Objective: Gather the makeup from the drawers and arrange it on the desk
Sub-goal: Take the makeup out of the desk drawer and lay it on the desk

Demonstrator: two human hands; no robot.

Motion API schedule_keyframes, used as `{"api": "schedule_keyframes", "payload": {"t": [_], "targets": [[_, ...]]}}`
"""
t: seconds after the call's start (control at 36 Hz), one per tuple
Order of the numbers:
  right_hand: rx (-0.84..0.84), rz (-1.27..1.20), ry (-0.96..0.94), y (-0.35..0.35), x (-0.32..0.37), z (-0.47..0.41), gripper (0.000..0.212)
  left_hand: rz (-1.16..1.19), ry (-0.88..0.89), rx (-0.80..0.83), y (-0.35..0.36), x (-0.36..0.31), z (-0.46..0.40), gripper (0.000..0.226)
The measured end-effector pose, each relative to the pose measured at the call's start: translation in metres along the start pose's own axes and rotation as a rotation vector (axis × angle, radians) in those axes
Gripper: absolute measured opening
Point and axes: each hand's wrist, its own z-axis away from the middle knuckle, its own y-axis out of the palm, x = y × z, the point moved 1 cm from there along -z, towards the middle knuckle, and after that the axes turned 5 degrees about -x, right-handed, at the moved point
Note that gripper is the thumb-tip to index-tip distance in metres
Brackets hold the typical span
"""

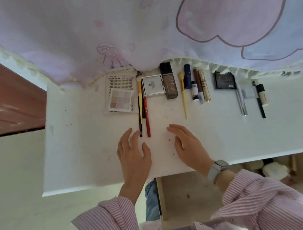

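White desk (88,157), makeup row upper centre; my left hand (133,157) and right hand (190,146) spread flat, empty. Risk: left fingertips nudge red pencil (147,118), rolling it.

My single head-worn wide-angle camera looks steeply down, close over the white desk top (87,148), whose far edge lies along the frame's upper part under a pale patterned curtain (102,27).

White desk (87,138), red pencil (147,117), yellow brush (183,93), pink-striped sleeves (108,221), pastel cartoon-print curtain (102,27).
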Motion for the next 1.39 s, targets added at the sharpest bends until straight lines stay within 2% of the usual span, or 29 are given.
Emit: {"api": "schedule_keyframes", "payload": {"t": [0.11,0.25,0.36,0.44,0.56,0.64,0.72,0.78,0.86,0.94,1.0,1.06,1.22,1.39], "targets": [[-0.068,-0.02,0.014,-0.025,-0.044,0.056,0.033,0.133,0.087,0.062,0.02,-0.036,0.044,0.034],[0.068,0.073,0.116,-0.06,-0.111,0.124,0.025,0.159,0.172,0.301,0.058,-0.074,0.111,0.029],[0.102,0.132,0.257,-0.08,-0.175,0.159,0.025,0.062,0.131,0.519,0.099,-0.097,0.145,0.037],[0.137,0.217,0.336,-0.106,-0.224,0.176,0.022,0.0,0.075,0.607,0.141,-0.121,0.166,0.037],[0.177,0.351,0.439,-0.138,-0.3,0.184,0.034,-0.054,-0.015,0.696,0.201,-0.16,0.188,0.037],[0.234,0.366,0.497,-0.148,-0.335,0.177,0.054,-0.124,0.055,0.737,0.236,-0.182,0.197,0.047],[0.423,0.414,0.381,-0.147,-0.352,0.168,0.081,-0.211,0.163,0.738,0.263,-0.198,0.197,0.058],[0.491,0.45,0.301,-0.144,-0.356,0.163,0.084,-0.208,0.203,0.719,0.277,-0.207,0.192,0.063],[0.462,0.48,0.242,-0.141,-0.363,0.16,0.075,-0.247,0.213,0.734,0.299,-0.212,0.185,0.062],[0.34,0.506,0.147,-0.149,-0.368,0.163,0.056,-0.388,0.254,0.716,0.319,-0.208,0.18,0.057],[0.257,0.495,0.138,-0.159,-0.372,0.167,0.045,-0.436,0.262,0.709,0.327,-0.208,0.181,0.053],[0.261,0.481,0.173,-0.17,-0.378,0.171,0.042,-0.474,0.256,0.683,0.331,-0.209,0.183,0.051],[0.411,0.208,0.278,-0.188,-0.384,0.163,0.034,-0.453,0.176,0.724,0.329,-0.211,0.177,0.061],[0.751,0.217,0.279,-0.173,-0.372,0.152,0.027,-0.375,0.085,0.814,0.32,-0.203,0.176,0.052]]}}
